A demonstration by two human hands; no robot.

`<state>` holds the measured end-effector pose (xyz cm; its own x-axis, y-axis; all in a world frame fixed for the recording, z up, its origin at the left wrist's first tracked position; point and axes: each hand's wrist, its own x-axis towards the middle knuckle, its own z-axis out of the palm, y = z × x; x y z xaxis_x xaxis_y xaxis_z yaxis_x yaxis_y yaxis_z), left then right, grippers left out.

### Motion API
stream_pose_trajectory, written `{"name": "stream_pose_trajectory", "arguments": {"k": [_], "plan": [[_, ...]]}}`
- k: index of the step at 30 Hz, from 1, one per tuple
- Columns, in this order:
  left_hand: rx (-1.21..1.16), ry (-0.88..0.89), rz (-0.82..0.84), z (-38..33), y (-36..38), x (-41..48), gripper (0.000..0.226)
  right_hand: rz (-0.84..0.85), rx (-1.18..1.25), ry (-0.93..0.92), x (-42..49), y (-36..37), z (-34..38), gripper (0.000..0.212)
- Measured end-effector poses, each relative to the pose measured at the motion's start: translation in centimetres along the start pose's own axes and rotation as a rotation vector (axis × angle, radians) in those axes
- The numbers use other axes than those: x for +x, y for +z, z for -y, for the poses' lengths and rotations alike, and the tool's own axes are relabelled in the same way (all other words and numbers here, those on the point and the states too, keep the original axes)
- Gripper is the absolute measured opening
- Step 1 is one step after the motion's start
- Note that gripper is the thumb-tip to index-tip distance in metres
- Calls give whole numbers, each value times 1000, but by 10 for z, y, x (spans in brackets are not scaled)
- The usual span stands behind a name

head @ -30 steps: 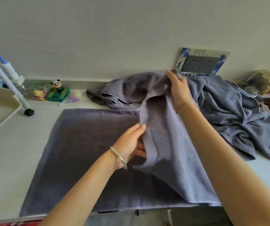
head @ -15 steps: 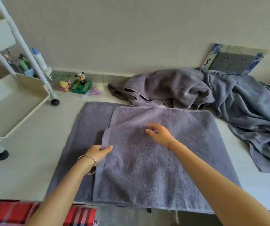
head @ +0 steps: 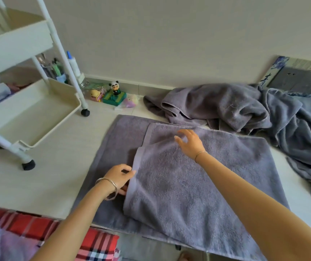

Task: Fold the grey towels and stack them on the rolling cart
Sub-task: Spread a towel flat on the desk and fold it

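Head view — left grip pinched on grey towel hem — right grip spread above it.

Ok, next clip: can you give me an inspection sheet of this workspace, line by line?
Surface: pale tabletop, with towels over its right half.
Job's things: grey towel lying flat, its right part folded over; towel heap unfolded at the back right; rolling cart at left, no folded towels seen on it.
Clutter: panda figurine, yellow toy and pen cup by the wall.
Grippers: left hand pinches the folded flap's edge; right hand open over the towel, blurred, contact unclear.
Cables: nothing seen.
Surroundings: plain wall, socket plate at right, red checked cloth below the table edge.
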<state>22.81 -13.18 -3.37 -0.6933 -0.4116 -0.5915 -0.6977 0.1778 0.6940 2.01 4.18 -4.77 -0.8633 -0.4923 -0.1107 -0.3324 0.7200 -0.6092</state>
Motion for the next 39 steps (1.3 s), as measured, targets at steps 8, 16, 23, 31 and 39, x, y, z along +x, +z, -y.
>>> {"name": "stream_pose_trajectory", "arguments": {"k": [8,16,23,31,39], "plan": [[-165,-80,-7,12,9,7,29,168,-270,-24,59,0,8,51],[-105,-60,-20,8,14,10,35,135,-368,-84,78,3,10,43],[21,-31,35,7,16,6,30,32,-337,-110,77,5,11,22],[-205,262,226,-30,5,-43,24,-412,91,-224,48,-33,47,12],[-425,260,111,-27,-88,-63,18,-558,98,-292,72,-30,152,17]]}}
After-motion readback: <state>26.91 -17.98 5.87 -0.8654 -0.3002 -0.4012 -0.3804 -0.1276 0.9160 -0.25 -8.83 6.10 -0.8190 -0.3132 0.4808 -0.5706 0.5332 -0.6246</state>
